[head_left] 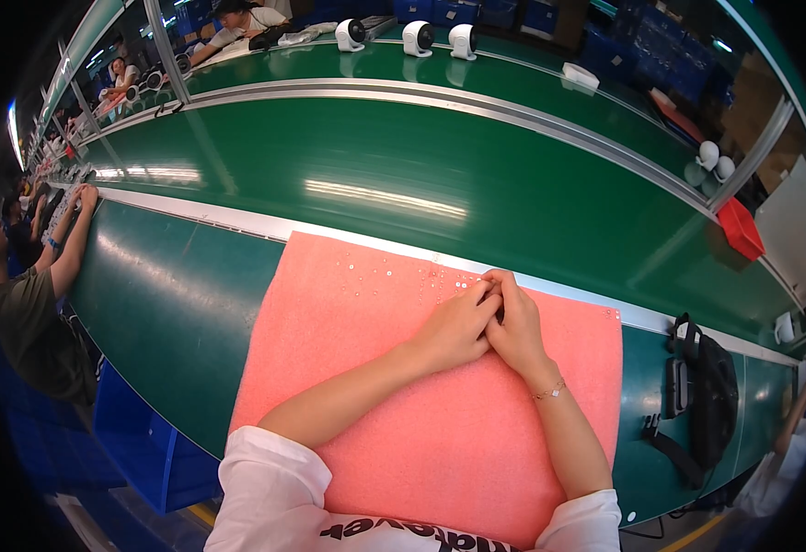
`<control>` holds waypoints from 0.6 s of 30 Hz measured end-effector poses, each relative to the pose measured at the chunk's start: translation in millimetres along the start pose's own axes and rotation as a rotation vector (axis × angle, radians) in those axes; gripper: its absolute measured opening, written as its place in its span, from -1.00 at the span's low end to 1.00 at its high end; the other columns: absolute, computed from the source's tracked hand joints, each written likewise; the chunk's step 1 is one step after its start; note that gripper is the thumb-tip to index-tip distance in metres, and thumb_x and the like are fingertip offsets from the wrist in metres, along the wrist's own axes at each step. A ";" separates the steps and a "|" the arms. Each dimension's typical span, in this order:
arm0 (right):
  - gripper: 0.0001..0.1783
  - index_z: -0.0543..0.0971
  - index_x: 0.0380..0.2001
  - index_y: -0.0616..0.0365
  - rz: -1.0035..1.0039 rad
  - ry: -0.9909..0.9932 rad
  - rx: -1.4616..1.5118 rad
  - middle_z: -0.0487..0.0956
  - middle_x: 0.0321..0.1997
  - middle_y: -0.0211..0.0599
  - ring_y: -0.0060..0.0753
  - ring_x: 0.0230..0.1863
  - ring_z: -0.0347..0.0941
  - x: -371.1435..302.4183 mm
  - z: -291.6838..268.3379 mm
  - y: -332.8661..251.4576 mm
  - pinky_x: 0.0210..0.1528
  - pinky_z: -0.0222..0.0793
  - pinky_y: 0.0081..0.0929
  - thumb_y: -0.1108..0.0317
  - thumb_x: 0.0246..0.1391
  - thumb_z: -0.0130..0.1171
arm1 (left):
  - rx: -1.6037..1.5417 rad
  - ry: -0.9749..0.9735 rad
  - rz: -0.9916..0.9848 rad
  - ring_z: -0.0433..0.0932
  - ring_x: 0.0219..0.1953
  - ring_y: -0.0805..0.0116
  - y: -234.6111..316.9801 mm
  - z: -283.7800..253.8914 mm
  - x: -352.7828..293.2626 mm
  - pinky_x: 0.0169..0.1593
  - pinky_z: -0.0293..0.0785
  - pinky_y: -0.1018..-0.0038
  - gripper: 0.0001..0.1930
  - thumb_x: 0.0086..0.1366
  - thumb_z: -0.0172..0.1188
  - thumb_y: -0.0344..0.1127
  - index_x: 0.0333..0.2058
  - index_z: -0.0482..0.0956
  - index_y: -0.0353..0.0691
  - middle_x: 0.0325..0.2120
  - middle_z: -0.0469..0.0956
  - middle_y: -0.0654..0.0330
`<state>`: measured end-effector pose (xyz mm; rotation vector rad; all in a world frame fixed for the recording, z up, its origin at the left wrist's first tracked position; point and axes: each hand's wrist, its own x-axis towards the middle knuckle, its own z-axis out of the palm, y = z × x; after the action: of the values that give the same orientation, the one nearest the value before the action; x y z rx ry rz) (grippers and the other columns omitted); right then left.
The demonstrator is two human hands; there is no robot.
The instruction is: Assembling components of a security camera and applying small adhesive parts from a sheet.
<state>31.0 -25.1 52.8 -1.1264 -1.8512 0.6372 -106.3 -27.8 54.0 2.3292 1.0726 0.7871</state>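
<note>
A: Left hand [452,329], right hand [516,333]?
B: Centre of frame, fingers curled together, perhaps steadying something small; contents hidden, cannot tell
A: Bits [389,273]?
B: Scattered near the pink mat's [329,363] upper edge, apparently for easy reach; its softness likely stops them rolling

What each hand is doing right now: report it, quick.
Left hand: fingers curled, meeting the other hand; whether it holds anything cannot be told.
Right hand: fingers bent; what it holds, if anything, is hidden.
</note>
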 end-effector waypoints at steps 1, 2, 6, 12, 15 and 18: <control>-0.55 0.32 -0.13 0.16 0.000 0.000 0.000 0.51 -0.36 -0.05 0.03 -0.29 0.46 0.0 0.0 0.1 -0.31 0.36 -0.19 0.65 -0.19 0.02 | 0.000 0.000 0.000 0.45 -0.21 -0.06 -0.1 0.3 -0.1 -0.23 0.45 0.20 -0.57 0.00 0.15 -0.44 -0.10 0.34 -0.37 -0.14 0.34 -0.07; -0.55 0.32 -0.13 0.16 0.002 0.000 0.001 0.51 -0.36 -0.05 0.03 -0.29 0.46 0.2 0.2 0.2 -0.31 0.36 -0.19 0.65 -0.19 0.02 | 0.003 0.005 0.002 0.45 -0.21 -0.06 -0.4 0.6 -0.2 -0.23 0.45 0.20 -0.57 0.00 0.15 -0.44 -0.10 0.34 -0.37 -0.14 0.34 -0.07; -0.56 0.33 -0.13 0.16 0.011 -0.002 0.001 0.52 -0.35 -0.05 0.03 -0.28 0.46 0.0 0.1 -0.4 -0.31 0.36 -0.19 0.65 -0.19 0.02 | 0.001 0.005 0.005 0.45 -0.21 -0.05 -1.0 0.6 -0.3 -0.23 0.45 0.20 -0.57 0.00 0.15 -0.44 -0.10 0.34 -0.36 -0.13 0.34 -0.07; -0.56 0.33 -0.13 0.17 -0.001 0.001 0.001 0.51 -0.36 -0.05 0.04 -0.29 0.45 -0.1 0.5 1.2 -0.31 0.35 -0.18 0.65 -0.19 0.02 | 0.000 0.004 0.003 0.46 -0.22 -0.05 -1.7 1.0 -0.4 -0.24 0.45 0.20 -0.56 0.00 0.15 -0.44 -0.09 0.34 -0.36 -0.13 0.34 -0.07; -0.56 0.33 -0.13 0.17 0.002 0.000 0.005 0.51 -0.36 -0.04 0.04 -0.29 0.45 -0.1 0.4 0.4 -0.31 0.35 -0.18 0.64 -0.18 0.02 | -0.001 -0.002 -0.002 0.46 -0.23 -0.05 -1.4 0.3 -0.5 -0.24 0.45 0.20 -0.56 0.00 0.15 -0.44 -0.09 0.34 -0.36 -0.13 0.34 -0.07; -0.56 0.33 -0.13 0.17 0.006 0.000 -0.004 0.51 -0.36 -0.04 0.04 -0.29 0.45 -0.4 1.0 1.8 -0.31 0.35 -0.17 0.65 -0.18 0.01 | 0.005 0.001 0.001 0.46 -0.23 -0.05 -0.7 0.0 -0.4 -0.25 0.45 0.20 -0.56 0.00 0.16 -0.43 -0.09 0.34 -0.36 -0.13 0.34 -0.07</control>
<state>31.0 -24.6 50.8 -1.1344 -1.8506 0.6376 -106.9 -27.7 53.4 2.3337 1.0748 0.7876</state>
